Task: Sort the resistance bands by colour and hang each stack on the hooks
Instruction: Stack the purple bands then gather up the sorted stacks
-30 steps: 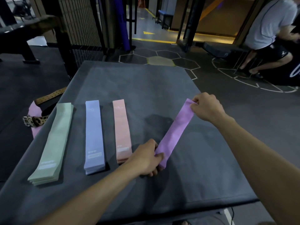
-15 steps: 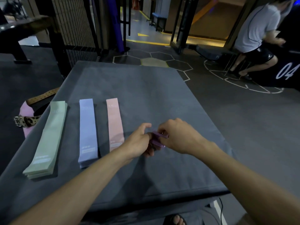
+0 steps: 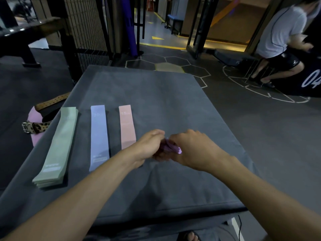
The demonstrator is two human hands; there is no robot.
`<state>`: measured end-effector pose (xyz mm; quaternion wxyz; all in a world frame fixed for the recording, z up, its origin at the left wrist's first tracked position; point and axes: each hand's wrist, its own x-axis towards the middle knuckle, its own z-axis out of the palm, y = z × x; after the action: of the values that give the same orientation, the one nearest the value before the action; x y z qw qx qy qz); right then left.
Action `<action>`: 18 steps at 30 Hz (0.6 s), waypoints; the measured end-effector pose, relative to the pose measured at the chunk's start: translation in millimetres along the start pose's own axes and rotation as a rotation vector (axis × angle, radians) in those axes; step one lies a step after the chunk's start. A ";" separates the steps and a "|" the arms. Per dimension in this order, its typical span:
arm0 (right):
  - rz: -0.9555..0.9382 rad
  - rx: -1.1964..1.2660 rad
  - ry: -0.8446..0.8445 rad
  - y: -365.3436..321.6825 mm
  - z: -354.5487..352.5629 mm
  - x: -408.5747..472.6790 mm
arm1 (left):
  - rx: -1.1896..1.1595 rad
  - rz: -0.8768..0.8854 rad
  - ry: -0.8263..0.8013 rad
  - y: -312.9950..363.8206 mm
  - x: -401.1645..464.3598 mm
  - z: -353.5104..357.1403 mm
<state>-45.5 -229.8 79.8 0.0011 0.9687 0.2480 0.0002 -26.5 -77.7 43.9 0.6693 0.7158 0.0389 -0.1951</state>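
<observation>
Three stacks of flat bands lie side by side on the grey padded table (image 3: 156, 94): a green stack (image 3: 57, 146) at the left, a blue stack (image 3: 99, 136) beside it, then a pink stack (image 3: 127, 126). A purple band (image 3: 171, 147), bunched up small, sits between my two hands just right of the pink stack. My left hand (image 3: 151, 143) and my right hand (image 3: 189, 146) both grip it, fingers curled round it, close together above the table. Most of the purple band is hidden by my fingers. No hooks are in view.
A leopard-print belt (image 3: 34, 126), a brown belt (image 3: 52, 101) and a pink item (image 3: 35, 122) lie off the table's left edge. A person (image 3: 281, 39) crouches at the far right. A wire fence (image 3: 85, 26) stands behind the table at the left.
A second ago the purple band was stretched long between my hands. My right hand came in to my left and the band is now bunched between them.
</observation>
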 end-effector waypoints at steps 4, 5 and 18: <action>-0.029 -0.129 0.048 0.3 -8.3 2.6 | -0.154 -0.049 -0.072 9.3 -2.1 -3.7; -0.031 -0.151 0.057 1.4 -10.3 2.9 | -0.179 -0.060 -0.100 10.9 -2.9 -6.1; -0.116 0.004 0.129 20.0 -18.3 7.2 | -0.065 0.014 -0.247 20.0 -8.8 -25.3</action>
<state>-29.6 -243.8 98.1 -0.0170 0.9508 0.3031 0.0617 -22.5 -53.3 66.4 0.6930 0.6647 -0.0426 -0.2759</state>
